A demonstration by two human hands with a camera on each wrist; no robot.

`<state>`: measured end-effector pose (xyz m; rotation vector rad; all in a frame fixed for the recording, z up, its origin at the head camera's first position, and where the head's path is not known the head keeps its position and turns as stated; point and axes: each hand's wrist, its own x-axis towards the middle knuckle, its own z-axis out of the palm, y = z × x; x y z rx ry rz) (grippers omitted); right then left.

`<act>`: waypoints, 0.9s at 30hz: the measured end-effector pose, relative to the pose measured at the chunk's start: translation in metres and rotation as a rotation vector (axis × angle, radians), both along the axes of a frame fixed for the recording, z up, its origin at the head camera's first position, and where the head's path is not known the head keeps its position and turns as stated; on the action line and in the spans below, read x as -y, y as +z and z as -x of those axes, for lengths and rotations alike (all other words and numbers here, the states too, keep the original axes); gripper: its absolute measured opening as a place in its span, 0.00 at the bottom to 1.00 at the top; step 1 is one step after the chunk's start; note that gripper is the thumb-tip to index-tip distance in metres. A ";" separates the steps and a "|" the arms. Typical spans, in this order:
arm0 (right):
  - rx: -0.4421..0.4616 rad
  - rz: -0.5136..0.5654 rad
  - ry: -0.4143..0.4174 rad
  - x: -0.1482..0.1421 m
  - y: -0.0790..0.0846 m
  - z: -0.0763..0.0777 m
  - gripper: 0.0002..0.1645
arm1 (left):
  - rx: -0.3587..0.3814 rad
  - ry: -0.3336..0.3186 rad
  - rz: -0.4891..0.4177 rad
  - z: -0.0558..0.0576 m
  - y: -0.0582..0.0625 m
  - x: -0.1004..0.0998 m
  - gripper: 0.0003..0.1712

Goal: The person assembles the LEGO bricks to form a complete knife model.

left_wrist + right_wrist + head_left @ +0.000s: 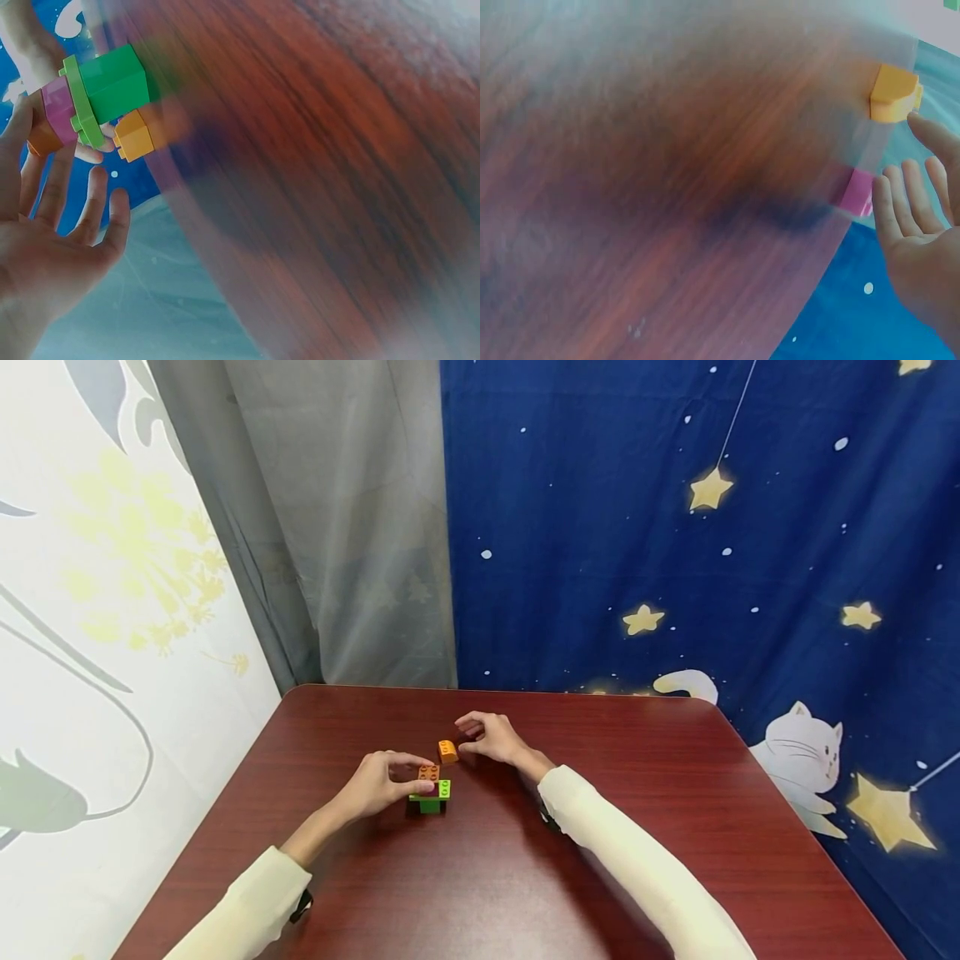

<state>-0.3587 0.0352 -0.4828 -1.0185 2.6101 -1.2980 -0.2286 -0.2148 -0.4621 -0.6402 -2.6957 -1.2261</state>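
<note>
My left hand [377, 785] pinches the orange brick [428, 773] between thumb and fingers. That brick tops a small stack: under it come a purple brick [58, 109], a lime-green plate [444, 789] and a green brick [430, 807] at the bottom. Just behind the stack lies a yellow-orange brick [447, 751] with a sloped side. Beside it is my right hand [495, 739], fingers apart and loosely bent, with nothing gripped. In the right wrist view the thumb tip is right by the yellow-orange brick [892, 94], and a magenta brick [856, 193] shows past the fingers.
The dark red-brown wooden table [637, 793] carries the bricks near its middle. Behind it hang a grey curtain [360, 527] and a blue curtain [570, 527] with stars and a cat. A white patterned curtain [90, 693] stands along the left side.
</note>
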 end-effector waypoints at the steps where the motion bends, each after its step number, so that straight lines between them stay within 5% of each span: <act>1: -0.008 0.002 -0.010 -0.001 0.001 0.001 0.28 | 0.001 0.000 0.000 0.000 0.000 -0.001 0.20; 27: -0.025 -0.089 -0.134 -0.013 -0.009 0.032 0.32 | 0.021 -0.014 -0.003 0.014 0.003 -0.023 0.21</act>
